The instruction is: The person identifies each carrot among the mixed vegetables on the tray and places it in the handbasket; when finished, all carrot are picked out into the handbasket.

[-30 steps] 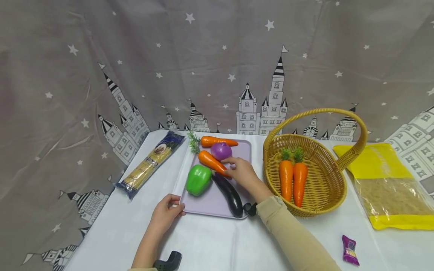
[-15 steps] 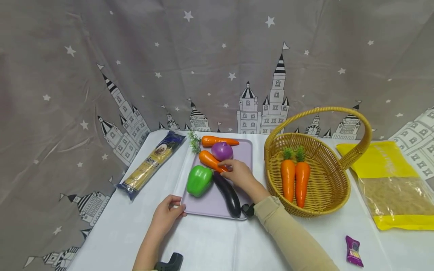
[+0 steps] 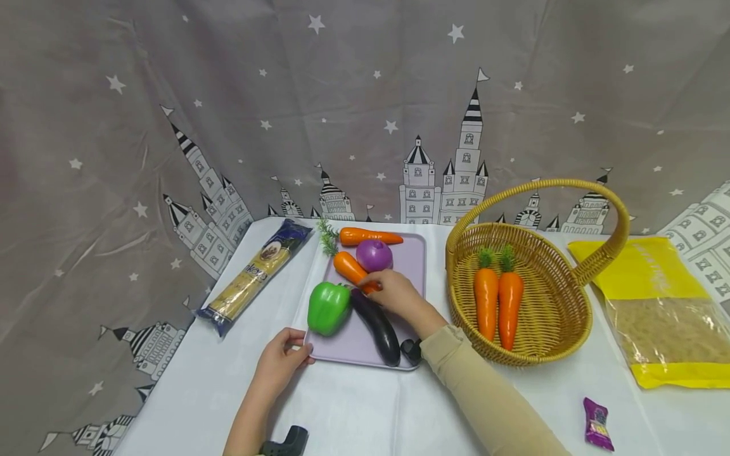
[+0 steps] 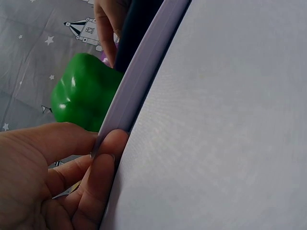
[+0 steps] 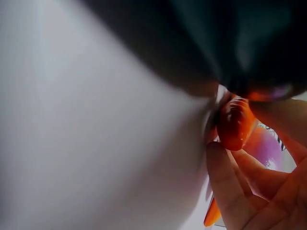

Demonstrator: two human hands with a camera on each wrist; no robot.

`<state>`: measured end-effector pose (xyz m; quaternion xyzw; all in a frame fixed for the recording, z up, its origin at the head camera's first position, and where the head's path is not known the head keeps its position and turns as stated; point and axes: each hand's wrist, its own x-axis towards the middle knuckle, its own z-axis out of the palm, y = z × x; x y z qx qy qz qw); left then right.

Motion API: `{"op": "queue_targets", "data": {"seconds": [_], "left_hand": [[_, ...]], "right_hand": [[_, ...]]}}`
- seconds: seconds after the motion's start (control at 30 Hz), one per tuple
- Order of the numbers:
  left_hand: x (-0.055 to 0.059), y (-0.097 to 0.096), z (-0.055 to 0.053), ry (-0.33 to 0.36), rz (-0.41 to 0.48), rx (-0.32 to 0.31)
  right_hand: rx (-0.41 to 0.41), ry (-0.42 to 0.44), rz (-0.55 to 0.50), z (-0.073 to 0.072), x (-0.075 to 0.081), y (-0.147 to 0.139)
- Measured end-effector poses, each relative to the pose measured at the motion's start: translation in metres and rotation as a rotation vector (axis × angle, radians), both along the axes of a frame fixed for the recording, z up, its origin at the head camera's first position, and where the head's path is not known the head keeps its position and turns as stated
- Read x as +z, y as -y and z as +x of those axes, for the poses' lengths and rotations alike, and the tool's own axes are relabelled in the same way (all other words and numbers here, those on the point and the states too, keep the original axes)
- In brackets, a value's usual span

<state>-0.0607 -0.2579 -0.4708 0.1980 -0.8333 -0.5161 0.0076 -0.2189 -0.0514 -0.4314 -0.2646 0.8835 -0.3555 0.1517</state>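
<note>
carrot (image 3: pixel 346 266) lies on the tray (image 3: pixel 409 258) beside the onion (image 3: pixel 374 255); my right hand (image 3: pixel 395 294) pinches its tip, my left hand (image 3: pixel 279 360) pinches the tray's edge; i judge this is grasping, next move calls for gentle lift past the eggplant (image 3: pixel 379 330)

Head camera: from above, faces forward and down across the tray (image 3: pixel 342 350) to the backdrop (image 3: pixel 342 82). Left wrist camera: close along the tray rim, sharing the green pepper (image 3: pixel 329 309) with the head view. Right wrist camera: very close to the carrot (image 5: pixel 233 130), probably part-blocked by the eggplant (image 3: pixel 377 329).
</note>
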Motion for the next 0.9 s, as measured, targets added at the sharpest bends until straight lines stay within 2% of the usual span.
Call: {"op": "queue_targets", "data": {"seconds": [0.17,0.43,0.67,0.9], "left_hand": [[0.0011,-0.0008,0.0008,-0.009,-0.002,-0.007],[0.0010,-0.0021,0.0004,-0.025,0.002,-0.019],[0.0006,-0.0019,-0.0004,-0.024,0.017,-0.021],[0.0011,-0.0003,0.0004,-0.013,0.014,-0.011]], "right_hand": [[0.038,0.010,0.014,0.0012,0.0006,0.0037],[0.018,0.009,0.026,0.0022,-0.0006,0.0052],[0.013,0.019,-0.013,0.0027,-0.0005,0.0012],[0.007,0.078,-0.064,0.0047,-0.0013,-0.0031]]}}
